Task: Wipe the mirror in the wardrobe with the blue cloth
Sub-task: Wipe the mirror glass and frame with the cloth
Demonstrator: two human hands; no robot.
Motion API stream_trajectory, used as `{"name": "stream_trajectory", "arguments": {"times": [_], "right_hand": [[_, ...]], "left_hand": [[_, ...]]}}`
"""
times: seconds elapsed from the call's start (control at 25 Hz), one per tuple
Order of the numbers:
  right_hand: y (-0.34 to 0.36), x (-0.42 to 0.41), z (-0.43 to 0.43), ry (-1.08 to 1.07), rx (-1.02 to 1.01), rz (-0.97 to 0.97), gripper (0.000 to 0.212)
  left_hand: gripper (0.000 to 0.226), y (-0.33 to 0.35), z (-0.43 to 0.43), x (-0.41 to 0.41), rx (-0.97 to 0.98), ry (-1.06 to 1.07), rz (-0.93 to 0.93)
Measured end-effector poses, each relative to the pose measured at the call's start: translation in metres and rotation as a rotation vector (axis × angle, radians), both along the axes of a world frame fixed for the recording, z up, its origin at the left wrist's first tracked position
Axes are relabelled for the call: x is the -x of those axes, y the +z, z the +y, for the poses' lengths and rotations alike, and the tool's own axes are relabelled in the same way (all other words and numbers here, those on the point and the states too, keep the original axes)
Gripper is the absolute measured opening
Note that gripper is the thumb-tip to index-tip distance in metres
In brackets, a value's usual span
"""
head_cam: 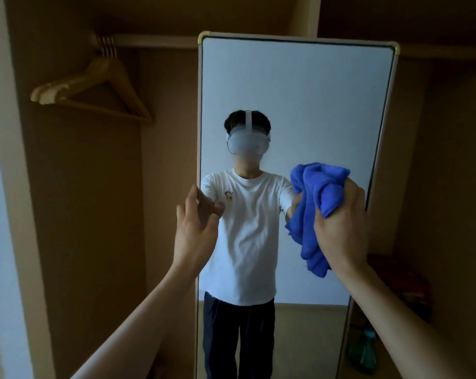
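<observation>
- The brown wooden wardrobe (75, 214) holds everything here; its pale door frame runs down the far left edge.
- At 10 o'clock, a set of light wooden coat hangers (94, 86) hangs by metal hooks from the wooden rail (155, 41) across the top of the compartment.
- The left hand (197, 222), just left of centre, is loose with fingers spread and holds nothing; its fingertips (194, 191) are at the left edge of the mirror, though I cannot tell whether they touch it.
- The tall rectangular mirror with a thin pale frame (313, 105) stands upright inside the wardrobe, filling the centre from 12 to 6 o'clock; it reflects a person in a white T-shirt, dark trousers and a white headset.
- The crumpled blue microfibre cloth (313, 214) is at 3 o'clock, in front of the mirror's right half, with folds hanging below the fist.
- The right hand (343, 228) is clenched around that cloth.
- At 4 o'clock, a dark red object (395, 280) sits in the right compartment, too dim to identify.
- At 5 o'clock, a green translucent bottle (365, 351) stands on the wardrobe floor beside the mirror's lower right edge.
</observation>
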State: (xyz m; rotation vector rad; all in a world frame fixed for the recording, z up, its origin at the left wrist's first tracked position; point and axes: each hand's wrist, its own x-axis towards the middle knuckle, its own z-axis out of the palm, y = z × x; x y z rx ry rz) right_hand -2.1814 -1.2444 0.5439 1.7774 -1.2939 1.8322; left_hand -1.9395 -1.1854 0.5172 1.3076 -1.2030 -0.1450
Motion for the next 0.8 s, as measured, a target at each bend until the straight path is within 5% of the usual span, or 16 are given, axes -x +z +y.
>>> {"name": "stream_trajectory", "arguments": {"times": [0.52,0.8], "right_hand": [[-0.001,-0.128,0.034,0.152,-0.07,0.198,0.043],[0.003,-0.137,0.046,0.07,0.044,0.596,0.036]], "left_hand": [[0.05,-0.014,0.008,-0.018,0.039,-0.232,0.157],[0.053,-0.02,0.014,-0.029,0.004,-0.351,0.327]]}}
